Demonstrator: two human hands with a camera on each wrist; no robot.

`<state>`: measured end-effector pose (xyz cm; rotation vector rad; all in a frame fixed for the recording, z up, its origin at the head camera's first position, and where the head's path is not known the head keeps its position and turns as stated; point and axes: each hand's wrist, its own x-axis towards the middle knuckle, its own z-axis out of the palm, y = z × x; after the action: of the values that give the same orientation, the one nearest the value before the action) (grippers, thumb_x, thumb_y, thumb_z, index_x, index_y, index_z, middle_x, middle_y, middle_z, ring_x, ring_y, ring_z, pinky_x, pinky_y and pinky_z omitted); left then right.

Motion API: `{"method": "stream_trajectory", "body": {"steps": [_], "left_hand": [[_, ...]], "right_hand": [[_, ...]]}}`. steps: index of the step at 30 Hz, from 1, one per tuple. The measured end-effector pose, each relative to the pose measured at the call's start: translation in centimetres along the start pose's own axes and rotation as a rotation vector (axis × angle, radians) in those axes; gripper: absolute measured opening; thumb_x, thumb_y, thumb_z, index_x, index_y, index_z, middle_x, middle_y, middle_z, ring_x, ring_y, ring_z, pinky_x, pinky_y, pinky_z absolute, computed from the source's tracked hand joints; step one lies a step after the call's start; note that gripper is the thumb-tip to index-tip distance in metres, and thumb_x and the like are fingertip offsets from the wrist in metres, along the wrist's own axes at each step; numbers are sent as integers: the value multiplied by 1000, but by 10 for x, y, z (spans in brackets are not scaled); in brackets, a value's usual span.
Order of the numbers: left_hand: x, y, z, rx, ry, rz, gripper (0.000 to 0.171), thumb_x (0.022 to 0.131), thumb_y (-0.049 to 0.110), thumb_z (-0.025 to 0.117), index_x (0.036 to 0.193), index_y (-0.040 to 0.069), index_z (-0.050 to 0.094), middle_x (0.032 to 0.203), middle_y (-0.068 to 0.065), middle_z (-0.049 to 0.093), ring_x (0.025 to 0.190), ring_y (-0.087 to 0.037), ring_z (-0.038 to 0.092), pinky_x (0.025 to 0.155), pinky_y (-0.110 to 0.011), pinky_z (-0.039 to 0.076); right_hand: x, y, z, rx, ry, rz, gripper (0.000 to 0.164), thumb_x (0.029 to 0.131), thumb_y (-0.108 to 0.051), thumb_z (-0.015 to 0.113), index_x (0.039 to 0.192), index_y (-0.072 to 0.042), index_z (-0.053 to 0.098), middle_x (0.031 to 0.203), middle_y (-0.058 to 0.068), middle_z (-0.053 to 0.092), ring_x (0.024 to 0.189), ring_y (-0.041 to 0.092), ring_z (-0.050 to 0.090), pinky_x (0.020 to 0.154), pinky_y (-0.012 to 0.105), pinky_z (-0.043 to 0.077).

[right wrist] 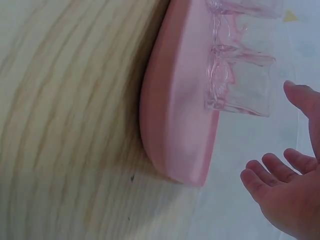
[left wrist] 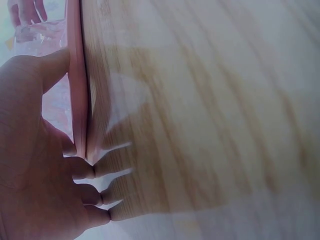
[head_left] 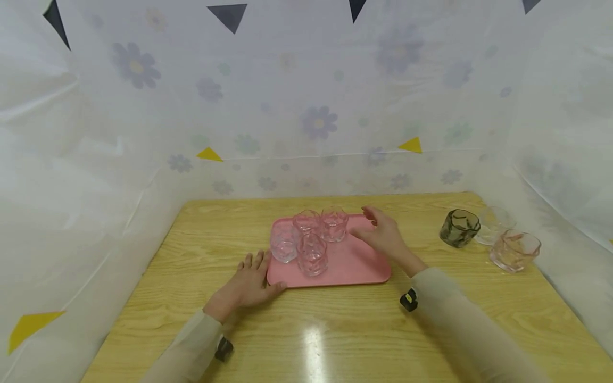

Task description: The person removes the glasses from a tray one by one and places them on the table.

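Note:
Several clear faceted glasses stand grouped on the left half of a pink tray (head_left: 356, 263), among them a front glass (head_left: 313, 256) and a back glass (head_left: 334, 225). My left hand (head_left: 247, 284) lies at the tray's left front corner, fingers spread on the table. Its thumb (left wrist: 54, 67) touches the tray's rim in the left wrist view. Over the tray's right part hovers my right hand (head_left: 383, 234), thumb and fingers apart with nothing between them. A gap separates it from the nearest glass (right wrist: 242, 87) in the right wrist view.
On the table's right side stand a dark smoky glass (head_left: 458, 229), a clear glass (head_left: 495, 221) and a pale pinkish glass (head_left: 514, 251) close together. White flowered sheeting (head_left: 287, 96) encloses the back and sides of the wooden table (head_left: 335, 330).

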<state>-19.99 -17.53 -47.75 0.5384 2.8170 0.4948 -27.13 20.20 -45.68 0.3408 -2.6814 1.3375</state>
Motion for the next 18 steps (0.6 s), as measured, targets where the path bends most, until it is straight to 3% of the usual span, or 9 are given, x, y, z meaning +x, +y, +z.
{"method": "stream_trajectory", "body": {"steps": [18], "left_hand": [[0,0,0,5,-7,-5,101,102,63,53,167,-3,13,170,-34,17,156,-61,10,128,-70,15]], "right_hand": [[16,-7,35,16,-57,22,80,92,-28,83,155,3,44,148,27,58,132,47,59,110,60,52]]}}
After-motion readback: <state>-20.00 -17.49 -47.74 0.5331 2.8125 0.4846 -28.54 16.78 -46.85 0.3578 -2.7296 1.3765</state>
